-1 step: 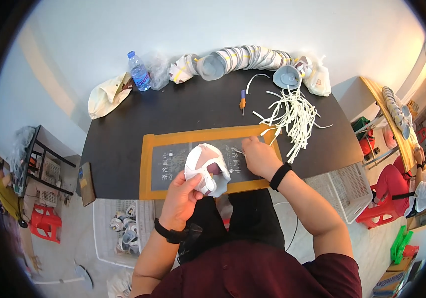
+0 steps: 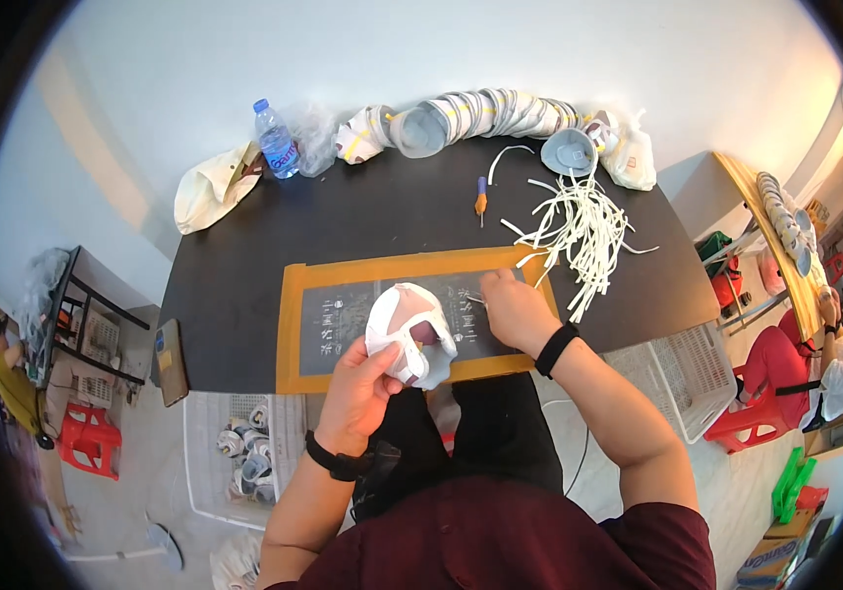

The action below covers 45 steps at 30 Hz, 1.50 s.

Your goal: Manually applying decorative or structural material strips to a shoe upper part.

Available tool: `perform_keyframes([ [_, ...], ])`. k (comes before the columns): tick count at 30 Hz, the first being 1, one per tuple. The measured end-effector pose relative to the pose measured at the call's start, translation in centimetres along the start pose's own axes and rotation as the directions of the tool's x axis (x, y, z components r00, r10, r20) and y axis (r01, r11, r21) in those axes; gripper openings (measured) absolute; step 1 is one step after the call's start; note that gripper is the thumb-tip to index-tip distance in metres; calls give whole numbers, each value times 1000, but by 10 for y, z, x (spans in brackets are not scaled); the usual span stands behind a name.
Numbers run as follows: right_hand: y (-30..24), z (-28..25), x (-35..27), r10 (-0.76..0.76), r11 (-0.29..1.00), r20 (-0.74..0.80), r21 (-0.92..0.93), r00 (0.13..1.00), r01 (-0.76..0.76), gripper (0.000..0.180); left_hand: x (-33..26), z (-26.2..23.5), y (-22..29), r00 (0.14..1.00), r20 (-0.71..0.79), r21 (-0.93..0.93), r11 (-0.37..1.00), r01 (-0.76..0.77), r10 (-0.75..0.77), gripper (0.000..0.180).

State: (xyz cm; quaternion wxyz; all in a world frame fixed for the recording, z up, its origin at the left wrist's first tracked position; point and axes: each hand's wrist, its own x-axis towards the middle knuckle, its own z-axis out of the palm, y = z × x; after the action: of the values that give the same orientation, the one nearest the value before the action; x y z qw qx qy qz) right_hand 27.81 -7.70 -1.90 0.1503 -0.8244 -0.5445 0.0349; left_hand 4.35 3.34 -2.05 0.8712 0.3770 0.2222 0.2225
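Though small, white lettering beside cupped piece in left hand

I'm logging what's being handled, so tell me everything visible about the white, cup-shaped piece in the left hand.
The white, fabric-like, cup-shaped piece has a white band across its opening, a pinkish-brown inside with a dark patch, and a pale grey lower right edge. It is tilted, gripped at its lower left by the left hand, and overlaps the dark, orange-bordered mat in view.

White strips on dark table
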Motion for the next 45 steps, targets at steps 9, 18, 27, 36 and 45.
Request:
perform_keyframes([
  [9,-34,-25,-23,118,613,-24,788,993,-54,12,-3,3,-3,1000,-20,24,1000,-13,13,22],
  [18,-66,-22,-43,11,531,65,845,998,-62,13,-8,5,-4,1000,-1,123,992,-18,18,22],
  [27,-73,-9,-43,40,598,-48,802,998,15,8,-12,18,-7,996,-18,225,971,-84,91,24],
  [36,-82,-9,-46,35,658,-157,747,987,96,8,-16,19,-10,989,-77,199,974,-110,127,28],
  [45,-84,-8,-46,34,664,-146,743,989,87,8,-19,20,-15,982,-74,222,963,-151,172,25],
])
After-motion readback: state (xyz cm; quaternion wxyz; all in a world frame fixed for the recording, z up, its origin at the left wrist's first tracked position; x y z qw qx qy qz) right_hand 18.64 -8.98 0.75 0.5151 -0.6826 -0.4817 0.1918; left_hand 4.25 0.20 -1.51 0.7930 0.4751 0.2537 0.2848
